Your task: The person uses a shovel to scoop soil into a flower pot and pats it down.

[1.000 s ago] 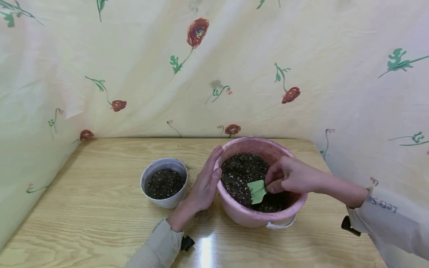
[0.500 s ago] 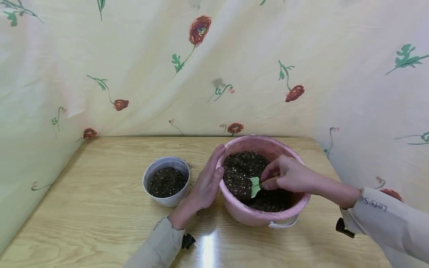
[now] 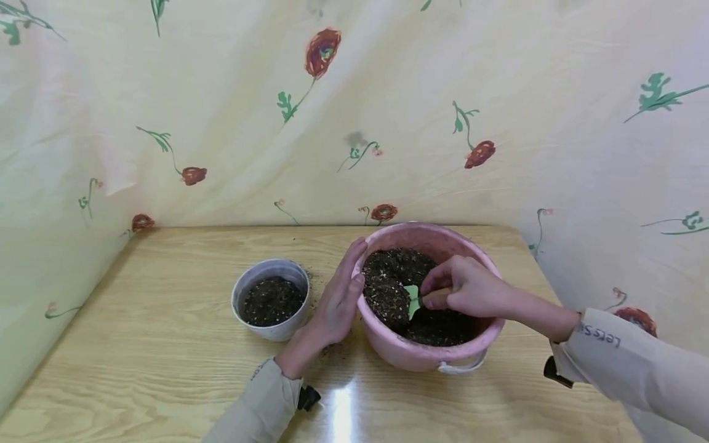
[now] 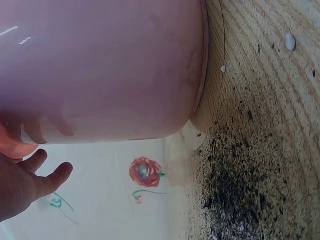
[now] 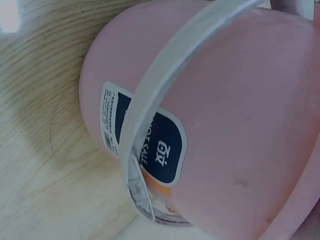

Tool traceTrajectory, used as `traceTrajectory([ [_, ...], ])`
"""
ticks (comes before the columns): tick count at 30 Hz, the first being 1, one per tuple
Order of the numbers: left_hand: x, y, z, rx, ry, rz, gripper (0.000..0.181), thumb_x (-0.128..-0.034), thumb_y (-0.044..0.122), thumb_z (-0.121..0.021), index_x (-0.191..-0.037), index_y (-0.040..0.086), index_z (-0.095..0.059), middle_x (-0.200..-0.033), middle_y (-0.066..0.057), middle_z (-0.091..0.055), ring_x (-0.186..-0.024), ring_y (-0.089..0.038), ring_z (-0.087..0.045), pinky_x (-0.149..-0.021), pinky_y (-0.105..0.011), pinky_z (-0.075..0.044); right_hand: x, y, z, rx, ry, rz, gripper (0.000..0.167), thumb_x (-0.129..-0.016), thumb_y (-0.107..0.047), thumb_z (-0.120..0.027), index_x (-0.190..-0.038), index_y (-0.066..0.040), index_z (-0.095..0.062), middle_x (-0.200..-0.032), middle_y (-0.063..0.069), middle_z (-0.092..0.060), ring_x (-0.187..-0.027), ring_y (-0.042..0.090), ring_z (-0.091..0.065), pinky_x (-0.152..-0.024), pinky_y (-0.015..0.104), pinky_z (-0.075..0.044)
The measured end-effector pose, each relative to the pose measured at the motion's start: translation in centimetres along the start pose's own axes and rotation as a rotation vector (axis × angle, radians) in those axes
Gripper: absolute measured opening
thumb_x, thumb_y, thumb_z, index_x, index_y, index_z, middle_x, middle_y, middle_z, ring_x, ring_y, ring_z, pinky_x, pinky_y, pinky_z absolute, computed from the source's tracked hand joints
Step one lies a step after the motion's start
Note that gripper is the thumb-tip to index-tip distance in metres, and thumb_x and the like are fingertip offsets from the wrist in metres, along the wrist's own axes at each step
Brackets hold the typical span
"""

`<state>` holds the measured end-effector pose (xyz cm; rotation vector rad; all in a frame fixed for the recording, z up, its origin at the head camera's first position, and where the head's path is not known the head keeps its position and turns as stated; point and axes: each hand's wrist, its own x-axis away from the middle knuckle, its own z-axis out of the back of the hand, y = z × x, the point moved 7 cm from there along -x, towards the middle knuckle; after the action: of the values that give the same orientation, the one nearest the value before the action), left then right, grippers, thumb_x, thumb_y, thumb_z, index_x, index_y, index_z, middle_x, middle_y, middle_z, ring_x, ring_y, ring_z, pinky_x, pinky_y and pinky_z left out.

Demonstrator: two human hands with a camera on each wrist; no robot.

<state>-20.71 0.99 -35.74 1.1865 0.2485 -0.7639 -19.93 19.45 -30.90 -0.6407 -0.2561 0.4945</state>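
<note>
A pink bucket [image 3: 388,352] holds dark soil [image 3: 394,267] flecked with pale bits. Along its left rim rests my left hand [image 3: 331,311], with fingers extended. Its fingertips [image 4: 60,175] show beside the bucket wall in the left wrist view. Inside the bucket, my right hand [image 3: 468,288] grips the handle of a small trowel. The green trowel blade [image 3: 412,300] is partly sunk in the soil; the handle is mostly hidden by my fingers. Left of the bucket stands a grey-white pot [image 3: 277,333], partly filled with similar soil [image 3: 271,300].
Spilled soil [image 4: 235,190] lies on the wooden table [image 3: 138,332] between pot and bucket. The bucket's white handle [image 5: 150,95] hangs down its near side, across a dark label [image 5: 167,150]. A flowered cloth [image 3: 232,111] surrounds the table at the back and sides.
My right hand has moved left with the trowel, and less of the green blade now shows as it goes into the soil. My left hand stays on the bucket's rim.
</note>
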Motion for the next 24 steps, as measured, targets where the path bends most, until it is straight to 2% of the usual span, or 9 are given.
traceTrajectory([
  [5,0.1,-0.2,-0.3,0.003,-0.023,0.013,0.061,-0.1051,0.045,-0.02,-0.153,0.008,-0.02,-0.159,-0.008,-0.019,-0.146,-0.025,-0.014,-0.117,-0.048,-0.014,0.4,0.2,0.2,-0.029,-0.021,0.017,0.01,-0.084,-0.019,-0.075,-0.089,-0.011,-0.074,-0.08,-0.009,-0.07,-0.064,0.001,-0.056,-0.062,0.02,-0.048],
  [9,0.2,-0.1,-0.1,-0.002,-0.012,0.002,0.059,-0.1057,0.042,-0.02,-0.153,0.007,-0.02,-0.159,-0.007,-0.019,-0.147,-0.025,-0.013,-0.118,-0.048,-0.014,0.7,0.3,0.7,-0.064,-0.039,0.04,0.011,-0.085,-0.02,-0.075,-0.09,-0.01,-0.073,-0.083,-0.008,-0.07,-0.07,0.003,-0.059,-0.067,0.021,-0.05],
  [12,0.1,0.0,0.1,-0.007,-0.005,-0.002,0.059,-0.1056,0.043,-0.019,-0.153,0.007,-0.021,-0.159,-0.007,-0.02,-0.147,-0.024,-0.013,-0.118,-0.047,-0.014,1.1,0.3,1.5,-0.063,-0.031,0.047,0.011,-0.085,-0.02,-0.074,-0.092,-0.012,-0.073,-0.085,-0.007,-0.07,-0.075,0.004,-0.06,-0.069,0.022,-0.051],
  [18,0.0,-0.1,0.3,-0.01,-0.002,-0.02,0.06,-0.1056,0.043,-0.019,-0.153,0.007,-0.022,-0.159,-0.009,-0.021,-0.146,-0.028,-0.015,-0.118,-0.048,-0.014,2.0,0.1,2.8,-0.041,-0.007,0.042,0.011,-0.085,-0.021,-0.075,-0.094,-0.014,-0.073,-0.087,-0.008,-0.07,-0.079,0.004,-0.06,-0.071,0.021,-0.05],
  [24,0.1,-0.3,0.3,-0.011,-0.001,-0.025,0.058,-0.1059,0.042,-0.019,-0.153,0.007,-0.022,-0.158,-0.012,-0.022,-0.146,-0.027,-0.015,-0.118,-0.047,-0.014,2.6,-0.1,3.7,-0.054,-0.009,0.053,0.012,-0.085,-0.018,-0.074,-0.095,-0.012,-0.072,-0.09,-0.004,-0.069,-0.074,0.004,-0.057,-0.059,0.022,-0.047],
])
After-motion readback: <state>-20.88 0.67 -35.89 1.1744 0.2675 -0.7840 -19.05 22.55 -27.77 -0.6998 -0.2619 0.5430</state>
